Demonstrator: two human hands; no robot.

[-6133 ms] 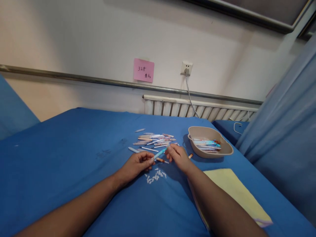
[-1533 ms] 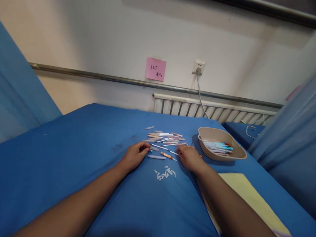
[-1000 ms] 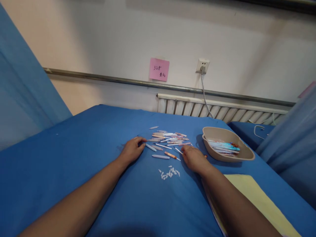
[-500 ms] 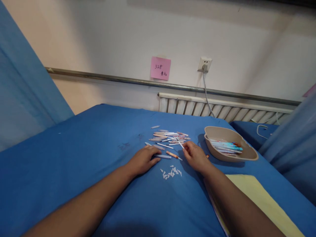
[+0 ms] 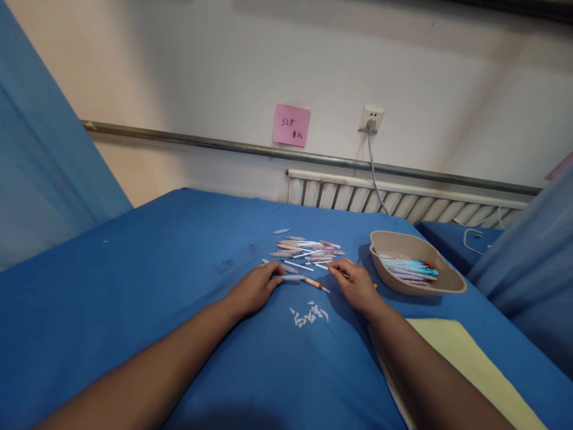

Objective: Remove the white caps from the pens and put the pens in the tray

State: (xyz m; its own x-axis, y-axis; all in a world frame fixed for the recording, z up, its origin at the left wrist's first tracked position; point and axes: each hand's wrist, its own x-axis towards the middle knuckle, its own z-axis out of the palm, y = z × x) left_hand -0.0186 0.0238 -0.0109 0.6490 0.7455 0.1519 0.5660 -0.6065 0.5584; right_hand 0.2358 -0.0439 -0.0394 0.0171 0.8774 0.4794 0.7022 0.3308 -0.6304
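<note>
My left hand (image 5: 256, 289) is closed, thumb and fingers pinching one end of a pale pen barrel (image 5: 293, 278). The barrel's other end reaches an orange pen piece (image 5: 313, 283) with a white tip, lying on the blue cloth. My right hand (image 5: 356, 286) pinches the end of a thin white pen refill (image 5: 322, 266), which points left toward the pile. Beyond both hands lies a loose pile of pen barrels (image 5: 290, 246) and white refills. Nearer to me, several small white cone-shaped pen tips (image 5: 311, 315) are scattered on the cloth.
To the right stands a beige basin (image 5: 418, 291) with several pens (image 5: 409, 267) in it. A yellow sheet or folder (image 5: 452, 346) lies under my right forearm. The blue-covered surface (image 5: 179, 251) ends at a wall with a radiator (image 5: 340, 191). Blue curtains (image 5: 54, 149) hang at both sides.
My left hand has gripped the pale barrel and shifted it slightly up and left. The refill in my right hand has swung from pointing up-left to lying lower and flatter.
</note>
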